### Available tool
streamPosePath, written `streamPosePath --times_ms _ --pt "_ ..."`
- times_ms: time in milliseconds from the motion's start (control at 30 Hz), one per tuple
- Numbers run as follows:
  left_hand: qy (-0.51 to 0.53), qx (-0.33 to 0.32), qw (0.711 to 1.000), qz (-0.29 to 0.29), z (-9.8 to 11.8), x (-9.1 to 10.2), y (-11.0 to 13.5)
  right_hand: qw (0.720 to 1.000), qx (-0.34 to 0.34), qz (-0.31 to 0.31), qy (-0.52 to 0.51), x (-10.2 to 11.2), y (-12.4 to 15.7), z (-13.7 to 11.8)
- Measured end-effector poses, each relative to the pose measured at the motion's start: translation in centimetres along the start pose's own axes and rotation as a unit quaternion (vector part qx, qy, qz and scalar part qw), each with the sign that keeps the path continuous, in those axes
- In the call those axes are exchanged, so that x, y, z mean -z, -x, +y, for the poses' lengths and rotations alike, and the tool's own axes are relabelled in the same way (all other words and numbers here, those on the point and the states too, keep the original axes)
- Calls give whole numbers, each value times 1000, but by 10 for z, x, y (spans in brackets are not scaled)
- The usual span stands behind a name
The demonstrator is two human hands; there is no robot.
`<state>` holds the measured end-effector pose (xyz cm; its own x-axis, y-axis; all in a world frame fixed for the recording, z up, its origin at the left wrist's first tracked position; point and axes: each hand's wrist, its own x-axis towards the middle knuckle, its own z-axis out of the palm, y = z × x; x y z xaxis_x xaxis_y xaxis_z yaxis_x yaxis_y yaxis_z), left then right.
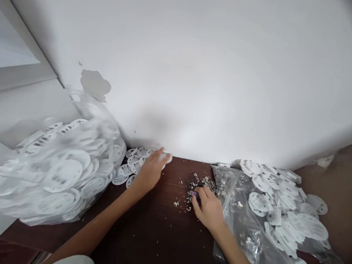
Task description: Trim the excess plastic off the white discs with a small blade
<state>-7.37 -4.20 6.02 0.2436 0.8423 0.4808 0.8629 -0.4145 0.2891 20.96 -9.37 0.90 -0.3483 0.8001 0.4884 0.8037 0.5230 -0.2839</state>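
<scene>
My left hand (151, 171) is raised over the far left of the table, blurred by motion. Between its fingers and thumb it grips a white disc (166, 158). Just left of it, more white slotted discs (134, 161) lie loosely piled by the wall. Over on the right, my right hand (208, 206) is at the near edge of a heap of small metal pieces (207, 184). Its fingertips are closed together, and what they hold, if anything, is too small to make out.
A large clear plastic bag (67, 172) full of white discs stands at the left. On the right, clear plastic bags (242, 221) with small metal pieces lie beside a heap of white parts (281, 212). A white wall (210, 78) borders the dark table (144, 234).
</scene>
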Motion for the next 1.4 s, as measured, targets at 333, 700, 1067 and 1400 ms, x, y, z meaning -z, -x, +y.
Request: streamPosePath --times_ms 333,700,1067,1400 --pt "-165 153 973 -56 -34 8 35 999 -32 -7 -24 -1 1 4" --pt "-133 141 981 23 3 15 40 985 -71 32 -152 39 -28 4" --pt "-40 67 997 27 21 4 112 908 -350 -84 216 136 13 84" --pt "41 26 999 -22 54 0 108 874 -422 -68 230 95 39 83"
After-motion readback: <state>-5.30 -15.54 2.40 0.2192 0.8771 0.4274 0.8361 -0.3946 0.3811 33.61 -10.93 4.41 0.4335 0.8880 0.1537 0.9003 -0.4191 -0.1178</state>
